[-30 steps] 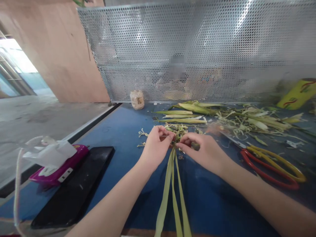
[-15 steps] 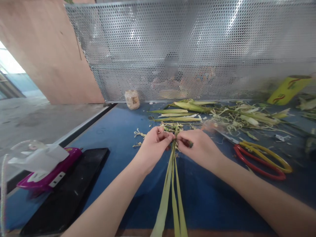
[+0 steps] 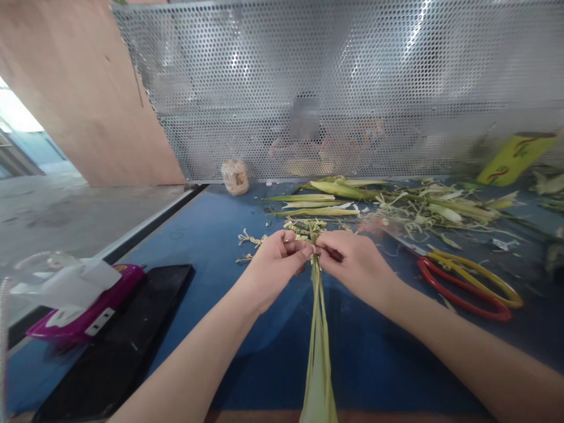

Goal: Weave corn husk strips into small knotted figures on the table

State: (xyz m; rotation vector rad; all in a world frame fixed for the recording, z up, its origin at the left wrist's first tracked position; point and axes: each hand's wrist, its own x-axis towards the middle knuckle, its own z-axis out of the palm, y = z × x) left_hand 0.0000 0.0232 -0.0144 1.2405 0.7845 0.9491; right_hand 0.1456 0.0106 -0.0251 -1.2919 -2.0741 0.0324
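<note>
Long green leaf strips (image 3: 318,335) hang from between my fingers toward the table's front edge, gathered at their top. My left hand (image 3: 279,258) pinches them from the left, thumb against fingers. From the right, my right hand (image 3: 346,252) pinches the same gathered end, its fingers curled. The fingertips of both hands nearly meet and hide the exact grip point. Just beyond them lie small braided pieces (image 3: 304,225) of the pale plant material. To the left of my left hand sit further little knotted pieces (image 3: 250,238).
Scissors (image 3: 467,282) with red and yellow handles lie at right. Leaves and shreds (image 3: 423,211) spread along the back, near a yellow-green container (image 3: 515,158). A wrapped jar (image 3: 235,177) stands by the perforated metal screen (image 3: 264,70). At left are a black phone (image 3: 118,341) and a purple power strip (image 3: 88,311).
The hanging leaf strips have swung right and drawn together; before, they were spread apart. Both hands stay near the same spot, fingers slightly shifted.
</note>
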